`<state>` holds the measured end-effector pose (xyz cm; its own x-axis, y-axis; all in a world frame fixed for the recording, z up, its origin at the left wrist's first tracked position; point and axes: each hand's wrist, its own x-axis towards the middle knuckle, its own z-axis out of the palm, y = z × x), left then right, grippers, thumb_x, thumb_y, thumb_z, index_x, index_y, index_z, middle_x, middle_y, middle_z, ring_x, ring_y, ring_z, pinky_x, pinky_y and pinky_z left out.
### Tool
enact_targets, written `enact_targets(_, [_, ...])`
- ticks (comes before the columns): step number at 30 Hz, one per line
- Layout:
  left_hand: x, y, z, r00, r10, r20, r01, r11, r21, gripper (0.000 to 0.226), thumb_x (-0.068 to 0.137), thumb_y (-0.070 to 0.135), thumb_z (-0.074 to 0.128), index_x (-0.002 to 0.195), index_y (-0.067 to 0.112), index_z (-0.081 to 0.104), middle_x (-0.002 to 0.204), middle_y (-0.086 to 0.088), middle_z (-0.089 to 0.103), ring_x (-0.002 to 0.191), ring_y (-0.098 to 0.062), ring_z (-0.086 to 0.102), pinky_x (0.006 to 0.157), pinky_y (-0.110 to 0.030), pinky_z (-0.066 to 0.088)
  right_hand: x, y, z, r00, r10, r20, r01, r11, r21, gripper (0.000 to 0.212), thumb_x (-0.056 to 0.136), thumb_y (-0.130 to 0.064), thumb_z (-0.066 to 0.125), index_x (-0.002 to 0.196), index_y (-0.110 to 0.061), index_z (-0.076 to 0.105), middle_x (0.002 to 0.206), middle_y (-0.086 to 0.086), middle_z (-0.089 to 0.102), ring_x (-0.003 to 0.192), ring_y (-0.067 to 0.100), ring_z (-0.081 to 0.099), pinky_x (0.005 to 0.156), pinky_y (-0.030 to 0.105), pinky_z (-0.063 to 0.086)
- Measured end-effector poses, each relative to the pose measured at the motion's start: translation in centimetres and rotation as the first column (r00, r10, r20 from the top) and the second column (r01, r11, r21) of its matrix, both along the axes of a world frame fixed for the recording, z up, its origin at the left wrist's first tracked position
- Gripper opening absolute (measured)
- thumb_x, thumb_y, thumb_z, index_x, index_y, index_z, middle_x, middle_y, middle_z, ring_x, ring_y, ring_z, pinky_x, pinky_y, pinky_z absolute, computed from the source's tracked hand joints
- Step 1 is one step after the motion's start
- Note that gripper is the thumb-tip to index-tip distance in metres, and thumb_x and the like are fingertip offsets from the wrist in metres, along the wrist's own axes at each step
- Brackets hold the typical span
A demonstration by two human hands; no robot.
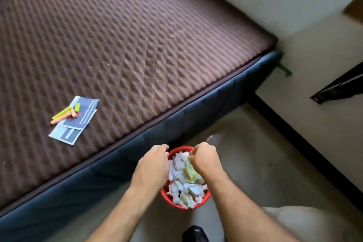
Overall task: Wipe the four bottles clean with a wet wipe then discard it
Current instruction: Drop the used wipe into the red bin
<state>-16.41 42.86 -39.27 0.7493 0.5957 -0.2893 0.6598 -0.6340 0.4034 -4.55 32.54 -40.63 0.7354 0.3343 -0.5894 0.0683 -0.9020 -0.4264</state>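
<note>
left hand – bare, no ring or watch | right hand – bare | forearms – unsleeved, no cuff in view

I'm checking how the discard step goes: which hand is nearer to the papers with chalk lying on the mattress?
Left. The left hand is at the red bin's mattress-side rim, closer to the papers; the right hand is over the bin's far side.

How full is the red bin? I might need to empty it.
Full: crumpled papers are heaped to the red bin's rim, and both hands hover over the pile.
</note>
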Motion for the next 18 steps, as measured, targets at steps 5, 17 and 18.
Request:
enact_targets(5, [0.4,0.5,-5.4,0.987,-0.025,-0.156,0.015,0.998,-0.065,0.031,0.103,0.024,0.037,0.125,0.016,0.058,0.128,-0.002,0.061,0.120,-0.023,0.060,0.100,-0.038,0.047,1.3,0.2,-3.9,0.964,0.141,-0.225,-0.148,0.989,-0.017,0.031,0.097,-0.018,0.055,0.125,-0.012,0.067,0.125,0.004,0.066,0.100,0.016,0.061,0.089,0.023,0.046])
enact_targets(17, [-1.7,0.7,-9.9,0.961,-0.025,-0.275,-0.007,0.993,-0.114,0.026,0.101,0.020,0.037,0.113,0.024,0.059,0.114,0.003,0.062,0.109,-0.021,0.061,0.090,-0.038,0.052,0.6,-0.2,-7.1,0.822,0.389,-0.417,-0.472,0.874,-0.117,0.051,0.092,-0.009,0.057,0.142,-0.017,0.052,0.142,0.006,0.055,0.129,0.025,0.052,0.109,0.033,0.041])
enact_targets(18, [-1.7,0.7,-10.0,0.963,-0.037,-0.266,0.007,0.993,-0.115,0.025,0.100,0.020,0.037,0.113,0.024,0.059,0.114,0.004,0.062,0.109,-0.020,0.061,0.089,-0.038,0.052,0.6,-0.2,-7.0,0.818,0.395,-0.417,-0.479,0.870,-0.114,0.054,0.091,-0.007,0.057,0.144,-0.018,0.051,0.143,0.005,0.054,0.130,0.025,0.051,0.109,0.032,0.040])
